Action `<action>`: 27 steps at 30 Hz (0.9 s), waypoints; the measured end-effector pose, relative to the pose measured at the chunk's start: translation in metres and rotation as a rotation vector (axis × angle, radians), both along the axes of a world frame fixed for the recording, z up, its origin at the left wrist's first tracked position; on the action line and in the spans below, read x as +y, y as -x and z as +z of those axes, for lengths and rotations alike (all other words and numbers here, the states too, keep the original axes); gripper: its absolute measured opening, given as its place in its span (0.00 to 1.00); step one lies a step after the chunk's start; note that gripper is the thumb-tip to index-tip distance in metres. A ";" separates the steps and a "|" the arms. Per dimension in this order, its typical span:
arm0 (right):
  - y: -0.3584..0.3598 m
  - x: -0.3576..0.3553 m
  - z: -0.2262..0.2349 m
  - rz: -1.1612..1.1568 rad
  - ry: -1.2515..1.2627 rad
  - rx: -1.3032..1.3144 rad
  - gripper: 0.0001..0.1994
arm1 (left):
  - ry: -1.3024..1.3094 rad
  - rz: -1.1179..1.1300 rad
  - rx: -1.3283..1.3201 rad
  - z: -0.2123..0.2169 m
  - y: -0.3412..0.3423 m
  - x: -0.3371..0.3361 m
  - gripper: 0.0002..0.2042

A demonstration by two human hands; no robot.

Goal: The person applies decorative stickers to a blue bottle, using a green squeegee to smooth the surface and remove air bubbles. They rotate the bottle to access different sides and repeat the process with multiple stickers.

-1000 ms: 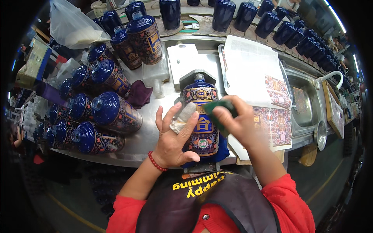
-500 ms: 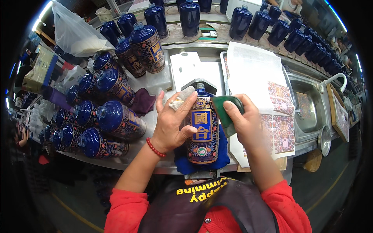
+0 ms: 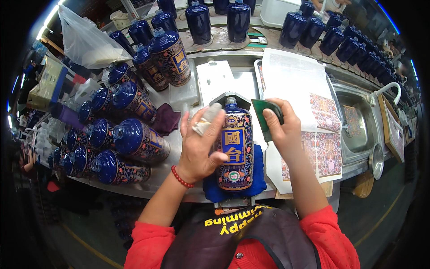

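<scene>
Green scraper (image 3: pixel 260 110), pinched in R hand (image 3: pixel 283 125), has shifted up/right from floral-patterned blue btl (image 3: pixel 234 149), baring its R edge; L hand (image 3: pixel 199 142) unclenched alongside, contact unclear.

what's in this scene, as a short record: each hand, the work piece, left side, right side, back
left hand: fingers spread, one in a pale wrap, at the bottle's left edge; contact unclear
right hand: gripping a green flat tool
work piece: blue patterned bottle lying on a blue cloth
left side: more patterned bottles, purple cloth
right side: patterned sheets, metal sink
back: row of plain blue bottles
</scene>
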State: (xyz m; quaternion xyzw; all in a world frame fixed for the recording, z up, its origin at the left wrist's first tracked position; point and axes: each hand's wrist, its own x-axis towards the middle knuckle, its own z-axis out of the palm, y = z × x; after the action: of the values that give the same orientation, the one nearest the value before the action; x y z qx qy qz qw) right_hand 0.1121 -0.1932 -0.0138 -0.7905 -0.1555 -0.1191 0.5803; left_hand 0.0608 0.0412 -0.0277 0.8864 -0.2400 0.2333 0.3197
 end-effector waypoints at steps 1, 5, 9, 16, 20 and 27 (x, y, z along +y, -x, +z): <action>0.004 0.000 0.000 0.009 0.116 -0.127 0.13 | -0.115 -0.003 -0.071 0.005 0.003 0.000 0.43; 0.015 0.001 -0.001 0.163 0.363 -0.342 0.25 | -0.236 -0.034 -0.045 0.018 -0.009 0.000 0.43; 0.013 0.006 -0.007 0.165 0.461 -0.356 0.31 | -0.111 -0.068 -0.004 0.016 -0.022 0.003 0.38; 0.015 0.004 -0.010 0.159 0.419 -0.346 0.34 | 0.107 0.044 0.066 -0.010 0.002 0.003 0.41; 0.020 0.005 -0.009 0.188 0.412 -0.310 0.34 | 0.243 0.057 0.147 -0.025 0.011 0.001 0.41; 0.022 0.008 -0.013 0.201 0.379 -0.279 0.35 | 0.326 0.060 0.206 -0.031 0.016 -0.005 0.43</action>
State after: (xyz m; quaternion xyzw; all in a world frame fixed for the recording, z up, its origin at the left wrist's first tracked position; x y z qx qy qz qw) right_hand 0.0905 -0.1853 -0.0272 -0.8416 -0.3314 -0.1374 0.4038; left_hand 0.0452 0.0359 -0.0590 0.8489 -0.1385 0.1868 0.4747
